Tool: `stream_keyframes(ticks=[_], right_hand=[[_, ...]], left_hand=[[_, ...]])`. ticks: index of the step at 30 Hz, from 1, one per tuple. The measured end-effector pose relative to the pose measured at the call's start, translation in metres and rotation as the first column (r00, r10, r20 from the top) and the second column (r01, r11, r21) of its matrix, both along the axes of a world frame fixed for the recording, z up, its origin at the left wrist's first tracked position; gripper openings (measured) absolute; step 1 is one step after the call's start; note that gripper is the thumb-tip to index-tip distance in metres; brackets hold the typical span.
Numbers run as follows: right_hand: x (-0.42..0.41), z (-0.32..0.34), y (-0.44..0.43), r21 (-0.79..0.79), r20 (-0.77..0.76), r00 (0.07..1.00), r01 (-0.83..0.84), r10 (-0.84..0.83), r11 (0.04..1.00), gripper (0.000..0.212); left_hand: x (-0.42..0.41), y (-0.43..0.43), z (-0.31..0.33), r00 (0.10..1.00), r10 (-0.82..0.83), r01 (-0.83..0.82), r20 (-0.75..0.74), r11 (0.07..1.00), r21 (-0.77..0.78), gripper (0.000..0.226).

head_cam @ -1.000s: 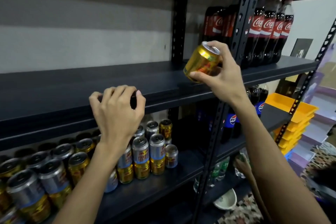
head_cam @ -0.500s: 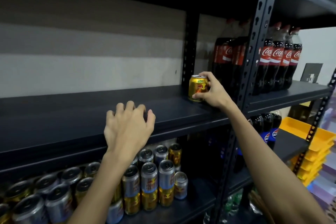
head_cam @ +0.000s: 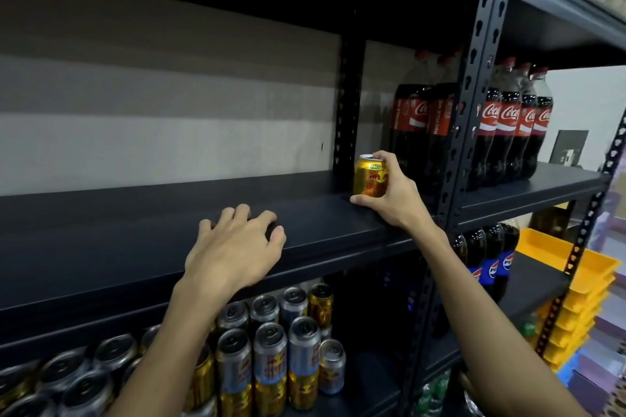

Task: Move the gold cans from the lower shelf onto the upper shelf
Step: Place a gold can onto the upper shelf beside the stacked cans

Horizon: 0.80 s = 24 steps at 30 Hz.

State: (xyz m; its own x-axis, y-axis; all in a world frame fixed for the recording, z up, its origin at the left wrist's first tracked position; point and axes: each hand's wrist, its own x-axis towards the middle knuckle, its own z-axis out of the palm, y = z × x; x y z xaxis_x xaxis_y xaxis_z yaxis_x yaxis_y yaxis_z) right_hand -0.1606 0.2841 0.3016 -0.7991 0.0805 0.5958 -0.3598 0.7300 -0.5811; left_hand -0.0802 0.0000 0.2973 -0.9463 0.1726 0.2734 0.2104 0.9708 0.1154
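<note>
One gold can (head_cam: 370, 180) stands upright at the right end of the dark upper shelf (head_cam: 135, 230), close to the rear upright post. My right hand (head_cam: 393, 195) grips it, fingers over its top and thumb at its base. My left hand (head_cam: 237, 252) rests on the front edge of the upper shelf with its fingers spread and slightly bent, holding nothing. On the lower shelf (head_cam: 366, 382) stand several gold and silver-topped cans (head_cam: 271, 369), partly hidden behind my left forearm.
Several cola bottles (head_cam: 504, 125) stand on the neighbouring shelf to the right, beyond a perforated black post (head_cam: 464, 132). Blue-labelled bottles (head_cam: 491, 264) sit below them. Stacked yellow bins (head_cam: 576, 298) are at the far right. The upper shelf left of the can is bare.
My right hand carried the tilted gold can in from the shelf front and stood it upright at the back right. My left hand stayed on the shelf edge, fingers spreading.
</note>
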Motion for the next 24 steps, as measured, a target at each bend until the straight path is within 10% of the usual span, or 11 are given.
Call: stream_keyframes(ticks=[24], right_hand=[[0.0012,-0.001,0.0002,-0.028,0.012,1.0,0.01,-0.01,1.0,0.08]], left_hand=[[0.0064,0.0006,0.0035,0.999,-0.008,0.009,0.048,1.0,-0.017,0.055]])
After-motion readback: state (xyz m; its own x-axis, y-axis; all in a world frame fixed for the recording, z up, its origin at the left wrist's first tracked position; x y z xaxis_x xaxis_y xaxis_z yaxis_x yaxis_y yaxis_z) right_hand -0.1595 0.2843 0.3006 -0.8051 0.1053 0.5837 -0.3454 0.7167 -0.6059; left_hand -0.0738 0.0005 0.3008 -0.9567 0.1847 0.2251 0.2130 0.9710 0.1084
